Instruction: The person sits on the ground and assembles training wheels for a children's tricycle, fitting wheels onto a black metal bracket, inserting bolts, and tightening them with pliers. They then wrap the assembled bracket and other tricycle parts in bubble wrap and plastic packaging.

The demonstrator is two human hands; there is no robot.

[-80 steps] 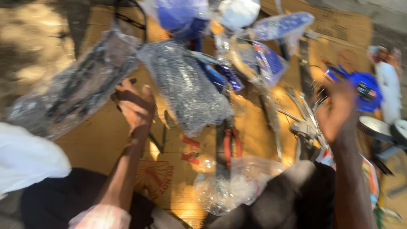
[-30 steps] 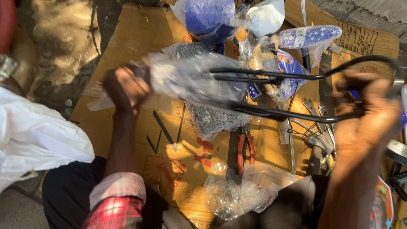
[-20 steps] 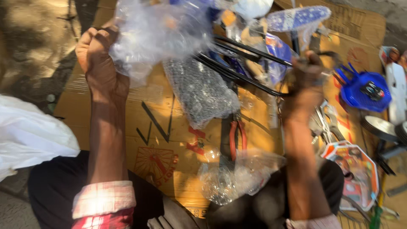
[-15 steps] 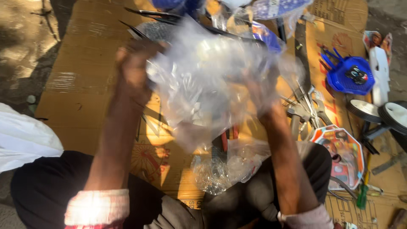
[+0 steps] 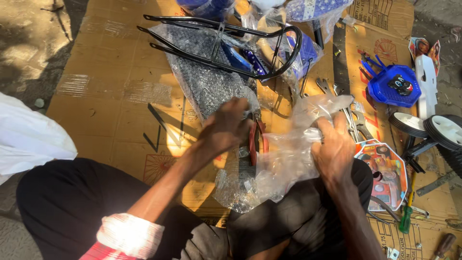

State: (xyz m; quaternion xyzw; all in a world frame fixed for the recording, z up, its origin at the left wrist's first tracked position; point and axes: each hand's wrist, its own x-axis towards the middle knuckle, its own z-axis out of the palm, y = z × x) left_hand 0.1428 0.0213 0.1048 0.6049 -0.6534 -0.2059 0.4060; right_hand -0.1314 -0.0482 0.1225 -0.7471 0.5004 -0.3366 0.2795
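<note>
Both hands work over flattened cardboard (image 5: 106, 96) on the ground. The right hand (image 5: 334, 149) is clamped on a crumpled clear plastic bag (image 5: 288, 154) held above the lap. The left hand (image 5: 226, 127) curls near red-handled pliers (image 5: 257, 139); I cannot tell whether it grips anything. A black wire rack (image 5: 226, 45) lies beyond, with 1 blue basket (image 5: 392, 86) to the right.

The plastic bag (image 5: 293, 149) looks thin, clear and crinkled. The rack (image 5: 226, 45) is glossy black metal (tubular), lying on matt brown cardboard (image 5: 106, 96).
</note>
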